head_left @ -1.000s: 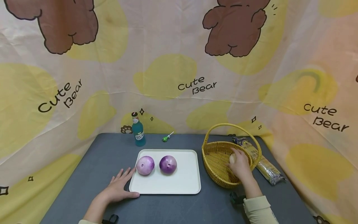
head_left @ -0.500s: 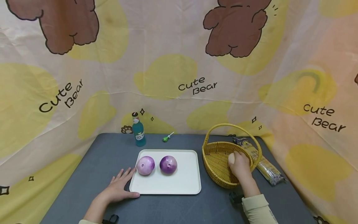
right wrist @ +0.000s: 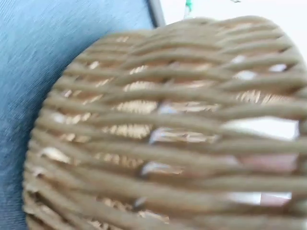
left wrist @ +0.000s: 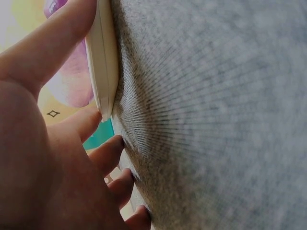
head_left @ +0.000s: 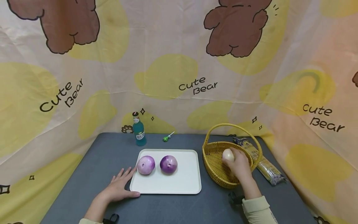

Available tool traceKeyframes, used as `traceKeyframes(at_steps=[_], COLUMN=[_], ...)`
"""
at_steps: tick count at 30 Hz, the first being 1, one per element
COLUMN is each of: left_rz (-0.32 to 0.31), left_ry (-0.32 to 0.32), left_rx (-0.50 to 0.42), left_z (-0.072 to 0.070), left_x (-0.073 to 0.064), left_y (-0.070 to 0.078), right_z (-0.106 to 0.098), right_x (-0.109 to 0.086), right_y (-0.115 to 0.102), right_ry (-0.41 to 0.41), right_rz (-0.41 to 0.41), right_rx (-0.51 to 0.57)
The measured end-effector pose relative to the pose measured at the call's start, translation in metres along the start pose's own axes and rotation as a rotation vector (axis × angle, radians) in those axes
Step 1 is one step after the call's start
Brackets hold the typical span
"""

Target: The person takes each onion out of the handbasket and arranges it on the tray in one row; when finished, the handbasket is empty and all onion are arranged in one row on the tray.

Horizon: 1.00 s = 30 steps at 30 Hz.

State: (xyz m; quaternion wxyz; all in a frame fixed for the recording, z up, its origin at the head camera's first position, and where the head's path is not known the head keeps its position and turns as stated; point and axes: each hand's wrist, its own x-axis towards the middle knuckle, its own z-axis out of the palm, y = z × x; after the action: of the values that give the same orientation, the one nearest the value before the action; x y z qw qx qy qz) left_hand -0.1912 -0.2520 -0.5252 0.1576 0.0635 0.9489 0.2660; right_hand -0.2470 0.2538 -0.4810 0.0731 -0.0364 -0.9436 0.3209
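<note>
My right hand (head_left: 241, 165) is inside the yellow woven basket (head_left: 210, 168), gripping a cream-white, egg-shaped thing (head_left: 227, 155) between thumb and fingers. The right wrist view is mostly filled by the basket's woven wall (right wrist: 144, 124), and the hand is largely hidden behind it. My left hand (head_left: 118, 187) lies spread at the left side of the white tray (head_left: 184, 174). Its thumb and index finger touch the tray's edge (left wrist: 101, 62) in the left wrist view. On the tray sit two round purple onions, a paler one (head_left: 146, 165) at left and a darker one (head_left: 168, 164).
A blue bottle (head_left: 139, 130) stands at the back left of the grey table (head_left: 173, 208). A green lollipop (head_left: 167, 137) lies behind the tray. To the basket's right is a long clear packet of yellowish contents (head_left: 264, 165). The basket's handle (head_left: 227, 124) arches upright.
My right hand has shifted slightly left within the basket, and more of the cream-white egg-shaped thing now shows in its grip. The left hand, tray and onions stay in place.
</note>
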Motion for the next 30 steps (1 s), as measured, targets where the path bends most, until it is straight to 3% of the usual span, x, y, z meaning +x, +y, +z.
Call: traceKeyframes(at_steps=[13, 20, 30], left_rz=[-0.002, 0.001, 0.005], left_ry=[-0.017, -0.005, 0.002], left_rx=[-0.018, -0.011, -0.012], left_z=[-0.002, 0.0, 0.003], left_x=[0.004, 0.003, 0.004], left_y=[-0.006, -0.006, -0.004], right_z=[-0.008, -0.003, 0.005], right_x=[-0.012, -0.016, -0.02], right_y=[-0.041, -0.057, -0.075], right_ry=[0.012, 0.037, 0.032], right_rz=[-0.102, -0.17, -0.243], right_rx=[0.12, 0.176, 0.173])
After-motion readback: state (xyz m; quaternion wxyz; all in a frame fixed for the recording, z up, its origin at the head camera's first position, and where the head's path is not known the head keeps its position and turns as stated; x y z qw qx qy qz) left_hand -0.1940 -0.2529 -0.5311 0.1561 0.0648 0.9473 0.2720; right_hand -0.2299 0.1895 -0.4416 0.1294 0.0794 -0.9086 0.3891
